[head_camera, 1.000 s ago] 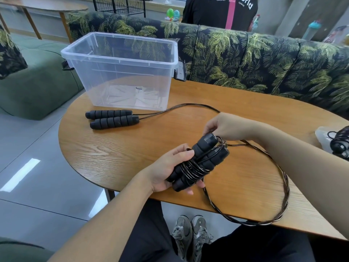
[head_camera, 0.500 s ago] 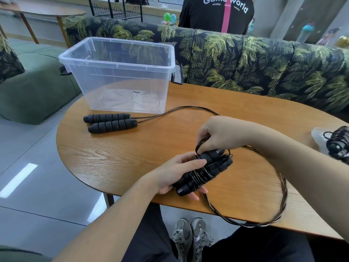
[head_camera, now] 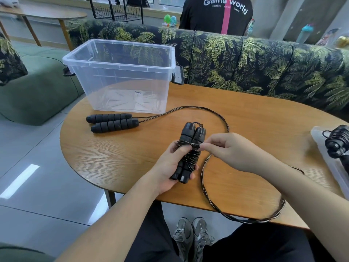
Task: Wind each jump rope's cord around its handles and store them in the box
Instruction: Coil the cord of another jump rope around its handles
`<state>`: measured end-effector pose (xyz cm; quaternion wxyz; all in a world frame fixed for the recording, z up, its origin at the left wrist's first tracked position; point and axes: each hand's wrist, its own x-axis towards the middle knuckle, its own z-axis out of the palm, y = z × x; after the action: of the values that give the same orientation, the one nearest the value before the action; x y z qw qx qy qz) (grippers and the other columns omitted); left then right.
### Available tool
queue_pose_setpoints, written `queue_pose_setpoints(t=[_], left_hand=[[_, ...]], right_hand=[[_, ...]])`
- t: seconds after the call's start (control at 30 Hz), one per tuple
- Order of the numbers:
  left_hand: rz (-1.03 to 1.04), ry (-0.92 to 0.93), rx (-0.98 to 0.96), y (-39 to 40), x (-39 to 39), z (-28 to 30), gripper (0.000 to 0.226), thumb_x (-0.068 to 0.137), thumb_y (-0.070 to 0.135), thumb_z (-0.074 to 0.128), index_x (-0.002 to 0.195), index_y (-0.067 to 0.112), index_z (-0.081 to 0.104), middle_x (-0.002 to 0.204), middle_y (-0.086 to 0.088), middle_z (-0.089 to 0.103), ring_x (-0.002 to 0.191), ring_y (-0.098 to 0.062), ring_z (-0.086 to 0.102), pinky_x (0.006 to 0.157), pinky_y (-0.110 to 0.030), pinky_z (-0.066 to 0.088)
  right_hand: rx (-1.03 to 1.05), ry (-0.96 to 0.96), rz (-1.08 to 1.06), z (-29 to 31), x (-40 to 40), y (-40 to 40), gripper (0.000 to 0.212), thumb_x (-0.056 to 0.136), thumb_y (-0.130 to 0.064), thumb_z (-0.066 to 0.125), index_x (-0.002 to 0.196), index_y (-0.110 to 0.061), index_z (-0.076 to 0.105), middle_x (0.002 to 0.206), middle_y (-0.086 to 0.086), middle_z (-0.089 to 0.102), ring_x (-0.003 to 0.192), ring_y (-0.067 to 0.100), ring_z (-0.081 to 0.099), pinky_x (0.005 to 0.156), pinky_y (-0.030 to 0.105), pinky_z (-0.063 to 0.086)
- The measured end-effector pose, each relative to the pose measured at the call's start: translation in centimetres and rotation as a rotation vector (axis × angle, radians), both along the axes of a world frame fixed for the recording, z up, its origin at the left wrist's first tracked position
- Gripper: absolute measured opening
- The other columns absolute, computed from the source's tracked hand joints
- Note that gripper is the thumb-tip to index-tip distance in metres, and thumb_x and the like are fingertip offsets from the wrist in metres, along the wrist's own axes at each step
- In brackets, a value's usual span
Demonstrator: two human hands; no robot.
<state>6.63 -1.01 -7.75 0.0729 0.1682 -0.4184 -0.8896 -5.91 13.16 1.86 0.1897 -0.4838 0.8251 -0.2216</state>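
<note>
Wooden worktop (head_camera: 117, 154), clear box (head_camera: 120, 76) at the back. My left hand (head_camera: 171, 167) grips the light foam handles (head_camera: 188, 150) low down; right hand (head_camera: 228, 150) pinches the springy, slippery cord (head_camera: 207, 201), so I'd keep it taut.

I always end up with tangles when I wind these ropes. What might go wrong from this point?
The loose cord hangs past the table edge and could snag as it is drawn in. The right hand only pinches the cord beside the handles; a slip might loosen the coils that the left hand holds. The second rope's cord lies close by and may get caught.
</note>
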Motion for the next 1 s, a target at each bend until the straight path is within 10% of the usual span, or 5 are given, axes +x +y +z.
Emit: queue_pose_setpoints(t=[0.23, 0.43, 0.63, 0.87, 1.0], left_hand=[[-0.019, 0.016, -0.086, 0.4, 0.4, 0.5, 0.055, 0.09, 0.046, 0.059, 0.133, 0.015, 0.048, 0.1, -0.015, 0.07, 0.079, -0.03, 0.067, 0.065, -0.044, 0.056], [-0.068, 0.045, -0.075, 0.2, 1.1, 0.4, 0.062, 0.093, 0.05, 0.055, 0.141, 0.011, 0.049, 0.124, -0.022, 0.065, 0.091, -0.028, 0.069, 0.101, -0.058, 0.05], [-0.135, 0.11, 0.037, 0.0, 1.2, 0.3, 0.064, 0.092, 0.044, 0.06, 0.145, 0.01, 0.048, 0.127, -0.023, 0.061, 0.093, -0.033, 0.068, 0.085, -0.05, 0.057], [-0.086, 0.204, 0.125, -0.4, 1.1, 0.4, 0.048, 0.098, 0.038, 0.035, 0.114, 0.013, 0.073, 0.103, -0.014, 0.069, 0.069, -0.026, 0.06, 0.055, -0.032, 0.051], [-0.131, 0.208, 0.09, -0.2, 1.1, 0.6, 0.05, 0.097, 0.04, 0.032, 0.107, 0.014, 0.073, 0.095, -0.012, 0.068, 0.062, -0.023, 0.059, 0.051, -0.028, 0.048]], right_hand=[[-0.03, -0.027, -0.016, -1.3, -0.5, 1.1, 0.027, 0.093, -0.057, 0.055, 0.091, -0.038, 0.074, 0.068, -0.008, 0.063, 0.054, 0.006, 0.049, 0.059, 0.032, 0.045], [-0.061, 0.012, 0.067, -1.2, -1.3, 2.3, 0.041, 0.087, -0.067, 0.046, 0.09, -0.034, 0.071, 0.06, -0.01, 0.052, 0.05, 0.007, 0.041, 0.051, 0.024, 0.034], [-0.019, -0.062, 0.221, -0.8, -3.1, 3.7, 0.029, 0.097, -0.049, 0.046, 0.113, -0.04, 0.068, 0.08, -0.008, 0.065, 0.061, 0.01, 0.05, 0.059, 0.027, 0.042], [0.016, -0.107, 0.183, -0.7, -6.1, 3.7, 0.032, 0.089, -0.061, 0.051, 0.076, -0.035, 0.064, 0.06, -0.01, 0.048, 0.055, 0.007, 0.04, 0.055, 0.018, 0.035], [-0.019, -0.344, 0.218, -0.7, -7.9, 3.9, 0.028, 0.101, -0.043, 0.052, 0.088, -0.024, 0.07, 0.066, -0.009, 0.045, 0.059, 0.009, 0.037, 0.056, 0.021, 0.032]])
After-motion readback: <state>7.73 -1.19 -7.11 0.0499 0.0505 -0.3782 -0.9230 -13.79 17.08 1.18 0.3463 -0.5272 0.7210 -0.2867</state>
